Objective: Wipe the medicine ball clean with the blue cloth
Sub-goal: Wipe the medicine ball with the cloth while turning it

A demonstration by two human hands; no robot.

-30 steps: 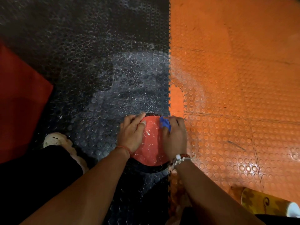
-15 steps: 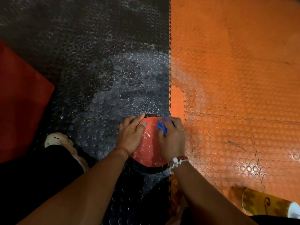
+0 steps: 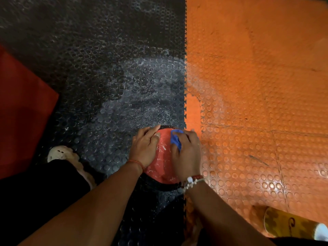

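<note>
Your left hand lies flat on the medicine ball, near you on the floor. Your right hand grips the blue cloth at its far side. White smears show, so the wiping looks unfinished.

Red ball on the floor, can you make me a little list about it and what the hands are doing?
ball: round red-and-black rubber medicine ball, white smears, beside the mat seam
cloth: small crumpled blue cloth, on the ball's top right
left grip: hand flat on the ball, fingers straight
right grip: hand holds the cloth against the ball
floor: black studded mat left, orange studded mat right
</note>
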